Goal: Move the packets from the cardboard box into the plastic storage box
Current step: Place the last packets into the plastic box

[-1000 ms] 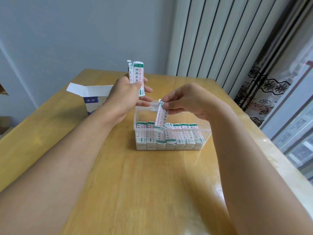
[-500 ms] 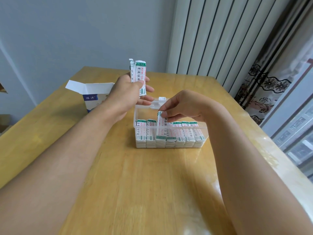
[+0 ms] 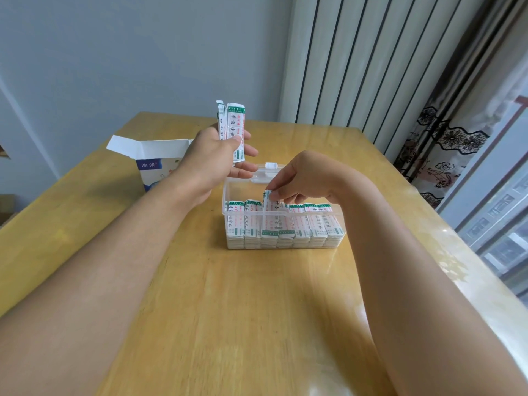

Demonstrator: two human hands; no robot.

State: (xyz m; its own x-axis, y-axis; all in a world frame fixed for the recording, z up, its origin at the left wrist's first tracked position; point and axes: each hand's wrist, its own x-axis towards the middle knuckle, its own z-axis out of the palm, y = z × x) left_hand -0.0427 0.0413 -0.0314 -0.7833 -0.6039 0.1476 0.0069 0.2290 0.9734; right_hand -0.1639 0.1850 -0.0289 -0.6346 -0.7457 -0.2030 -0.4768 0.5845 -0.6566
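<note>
At frame centre the right hand point(image 3: 307, 181) pinches one packet point(image 3: 270, 212) into the box point(image 3: 340, 215) row; the left hand point(image 3: 213, 158) grips spares point(image 3: 235, 124) upright as ready supply.

2 hands point(image 3: 217, 155), 1 cardboard box point(image 3: 155, 155), 1 plastic storage box point(image 3: 283, 215).

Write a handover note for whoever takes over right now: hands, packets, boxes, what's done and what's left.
Left hand: grips a small bunch of packets upright above the table, behind the plastic storage box.
Right hand: pinches the top of one packet, lower end already down among the filed rows.
Storage box: open, rows of packets standing along its near side, space behind them.
Cardboard box: open, back left; contents hidden.
Left: seat this packet, file the left hand's bunch, check the cardboard box.
</note>
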